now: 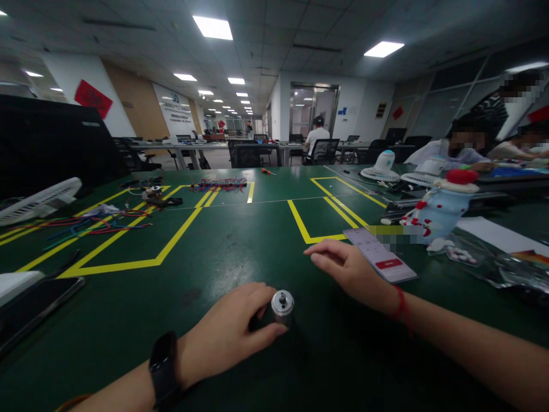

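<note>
My left hand (234, 323) has its thumb and fingers around a small silver electric motor (282, 303). The motor stands upright over the green table, with its short shaft pointing up. A dark watch band sits on my left wrist. My right hand (349, 269) hovers palm down, its fingers loosely stretched and holding nothing that I can see. Just beside it lies a phone (381, 254) with a lit screen and a red button, partly behind that hand. A red string is tied around my right wrist.
Yellow tape lines (124, 266) mark the green table. Loose coloured wires (107, 220) and a bundle of wires (221, 184) lie at the left and back. A blue cup (446, 209), white fans (381, 167) and plastic bags stand right. Other people sit beyond.
</note>
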The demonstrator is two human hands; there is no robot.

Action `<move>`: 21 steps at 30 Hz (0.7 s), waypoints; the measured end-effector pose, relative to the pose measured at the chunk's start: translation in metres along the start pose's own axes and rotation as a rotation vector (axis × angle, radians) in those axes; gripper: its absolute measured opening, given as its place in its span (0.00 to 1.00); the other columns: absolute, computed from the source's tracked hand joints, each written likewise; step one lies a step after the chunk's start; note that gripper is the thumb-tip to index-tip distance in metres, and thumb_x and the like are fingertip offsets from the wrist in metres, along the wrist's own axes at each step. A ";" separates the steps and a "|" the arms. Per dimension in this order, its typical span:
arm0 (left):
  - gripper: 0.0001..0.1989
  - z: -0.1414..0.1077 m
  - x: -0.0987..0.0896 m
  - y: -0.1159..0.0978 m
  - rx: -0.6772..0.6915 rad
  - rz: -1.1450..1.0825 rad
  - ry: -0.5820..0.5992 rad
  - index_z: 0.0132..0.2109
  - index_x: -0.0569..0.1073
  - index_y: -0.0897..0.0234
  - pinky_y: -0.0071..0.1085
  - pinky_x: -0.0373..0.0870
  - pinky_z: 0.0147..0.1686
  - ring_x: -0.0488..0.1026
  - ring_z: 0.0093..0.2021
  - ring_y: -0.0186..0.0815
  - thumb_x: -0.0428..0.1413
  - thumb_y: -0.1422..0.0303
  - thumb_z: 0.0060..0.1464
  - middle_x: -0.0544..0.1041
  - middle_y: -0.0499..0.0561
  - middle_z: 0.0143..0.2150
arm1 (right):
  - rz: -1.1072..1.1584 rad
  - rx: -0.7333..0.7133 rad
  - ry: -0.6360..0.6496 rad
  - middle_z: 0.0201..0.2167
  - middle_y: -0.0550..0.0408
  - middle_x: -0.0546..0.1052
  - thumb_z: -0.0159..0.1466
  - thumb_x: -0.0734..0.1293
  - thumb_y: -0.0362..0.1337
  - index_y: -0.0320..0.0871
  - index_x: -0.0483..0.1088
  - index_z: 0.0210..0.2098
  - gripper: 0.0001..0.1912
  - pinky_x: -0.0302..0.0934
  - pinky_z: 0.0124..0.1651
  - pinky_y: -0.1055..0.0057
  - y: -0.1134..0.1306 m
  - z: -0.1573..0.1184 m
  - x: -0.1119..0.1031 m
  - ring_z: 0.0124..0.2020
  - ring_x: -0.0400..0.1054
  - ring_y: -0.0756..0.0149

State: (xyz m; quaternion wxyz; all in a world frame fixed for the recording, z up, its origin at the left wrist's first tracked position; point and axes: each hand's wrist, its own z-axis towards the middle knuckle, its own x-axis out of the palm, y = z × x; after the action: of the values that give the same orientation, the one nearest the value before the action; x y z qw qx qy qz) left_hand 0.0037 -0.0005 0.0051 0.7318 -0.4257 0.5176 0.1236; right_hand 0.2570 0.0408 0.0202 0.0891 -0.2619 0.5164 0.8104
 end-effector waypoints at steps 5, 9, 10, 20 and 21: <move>0.09 0.000 -0.001 0.000 -0.007 -0.010 0.009 0.38 0.67 0.62 0.30 0.57 0.32 0.64 0.33 0.36 0.55 0.62 0.61 0.69 0.47 0.34 | 0.049 0.242 -0.184 0.26 0.57 0.72 0.63 0.64 0.48 0.39 0.75 0.37 0.17 0.55 0.25 0.72 -0.051 0.018 -0.020 0.23 0.62 0.70; 0.08 0.000 -0.002 -0.001 -0.007 -0.021 0.015 0.39 0.67 0.62 0.30 0.58 0.33 0.65 0.34 0.36 0.55 0.62 0.62 0.69 0.47 0.35 | 0.070 0.262 -0.173 0.26 0.57 0.72 0.62 0.64 0.49 0.39 0.75 0.37 0.18 0.55 0.25 0.73 -0.062 0.020 -0.018 0.23 0.62 0.71; 0.08 -0.001 -0.001 -0.001 -0.005 -0.023 0.015 0.39 0.67 0.62 0.30 0.58 0.33 0.65 0.34 0.36 0.55 0.62 0.62 0.69 0.47 0.35 | 0.069 0.261 -0.161 0.26 0.57 0.72 0.62 0.65 0.48 0.38 0.75 0.37 0.18 0.56 0.25 0.73 -0.061 0.020 -0.016 0.23 0.62 0.71; 0.09 -0.001 -0.001 -0.002 -0.004 -0.011 0.005 0.38 0.67 0.62 0.30 0.57 0.32 0.65 0.33 0.36 0.55 0.62 0.61 0.69 0.47 0.34 | -0.003 0.156 -0.078 0.31 0.54 0.76 0.64 0.66 0.42 0.40 0.76 0.37 0.12 0.61 0.36 0.68 -0.026 0.008 -0.006 0.32 0.68 0.65; 0.09 -0.001 -0.001 -0.001 -0.002 -0.009 -0.001 0.37 0.66 0.62 0.30 0.57 0.32 0.64 0.33 0.35 0.55 0.62 0.61 0.69 0.46 0.34 | -0.004 0.120 -0.069 0.33 0.53 0.76 0.64 0.65 0.42 0.40 0.75 0.38 0.12 0.62 0.37 0.68 -0.015 0.004 -0.001 0.34 0.68 0.65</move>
State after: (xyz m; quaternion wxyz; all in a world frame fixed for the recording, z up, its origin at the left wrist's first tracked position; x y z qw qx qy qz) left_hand 0.0037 -0.0019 0.0063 0.7322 -0.4286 0.5154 0.1210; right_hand 0.2629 0.0512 0.0097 0.1238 -0.2290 0.5601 0.7865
